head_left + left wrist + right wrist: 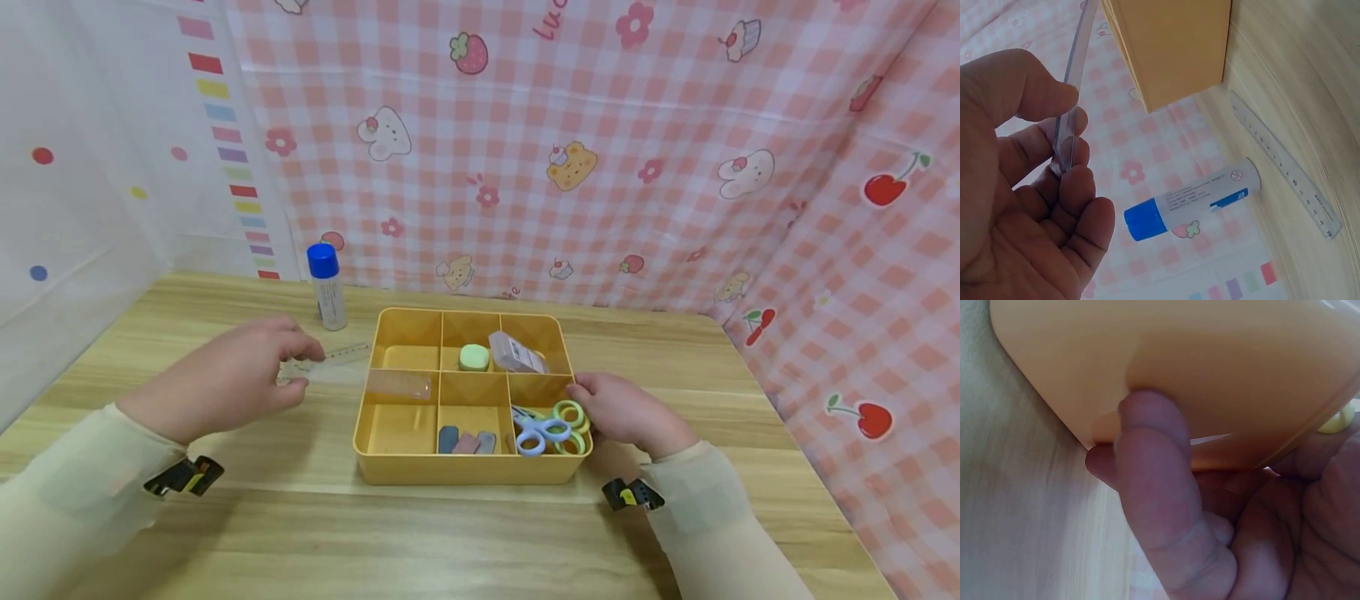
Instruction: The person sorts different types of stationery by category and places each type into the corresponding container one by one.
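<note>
My left hand (258,367) pinches a clear ruler (1072,72) between thumb and fingers. In the head view this ruler reaches rightward from the hand, its far end over the left compartments of a yellow divided box (465,469). My right hand (626,408) holds the box at its right side. In the right wrist view, its fingers (1154,462) lie against the outer wall. A second clear ruler (1285,165) lies flat on the table, left of the box. Behind it a glue stick (330,296) with a blue cap stands upright.
Inside the box are scissors (542,433) in the front right compartment and several small erasers (467,442) in the front middle one. A pale green round piece (474,357) and a translucent case (517,353) sit behind. Patterned cloth (525,225) walls the wooden table (315,533).
</note>
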Demonstrator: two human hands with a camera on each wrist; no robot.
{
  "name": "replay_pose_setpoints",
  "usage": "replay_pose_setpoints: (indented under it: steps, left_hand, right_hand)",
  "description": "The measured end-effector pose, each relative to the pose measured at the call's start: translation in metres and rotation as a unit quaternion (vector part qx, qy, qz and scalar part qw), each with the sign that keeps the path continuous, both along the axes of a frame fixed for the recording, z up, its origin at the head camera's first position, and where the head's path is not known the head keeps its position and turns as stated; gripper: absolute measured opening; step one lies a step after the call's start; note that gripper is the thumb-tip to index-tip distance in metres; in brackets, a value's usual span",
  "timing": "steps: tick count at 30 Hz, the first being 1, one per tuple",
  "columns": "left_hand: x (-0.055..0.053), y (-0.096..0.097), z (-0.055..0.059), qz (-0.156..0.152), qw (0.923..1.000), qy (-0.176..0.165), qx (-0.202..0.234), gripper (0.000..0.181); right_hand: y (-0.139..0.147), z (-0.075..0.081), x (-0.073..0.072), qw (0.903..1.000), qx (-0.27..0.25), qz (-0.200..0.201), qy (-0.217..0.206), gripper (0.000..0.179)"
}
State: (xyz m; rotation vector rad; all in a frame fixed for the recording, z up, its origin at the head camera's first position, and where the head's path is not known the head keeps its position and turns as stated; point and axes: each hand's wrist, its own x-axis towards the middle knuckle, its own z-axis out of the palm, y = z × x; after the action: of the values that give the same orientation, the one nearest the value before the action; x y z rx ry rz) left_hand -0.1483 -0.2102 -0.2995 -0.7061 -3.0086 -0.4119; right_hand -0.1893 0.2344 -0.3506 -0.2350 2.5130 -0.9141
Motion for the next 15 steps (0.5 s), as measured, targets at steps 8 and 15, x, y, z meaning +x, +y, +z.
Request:
replay_pose_setpoints:
  steps: [8,15]
  left_hand:
    - [-0.001,0.011,-0.008,-0.034,0.9989,0.029,-0.017,0.026]
    - [-0.002,0.02,-0.012,-0.048,0.9976,0.045,-0.019,0.023]
  right_hand:
    - [0.0,0.0,0.0,1.0,0.0,0.003,0.001,0.042]
    - [0.0,0.0,0.0,1.0,-0.001,0.002,0.0,0.042]
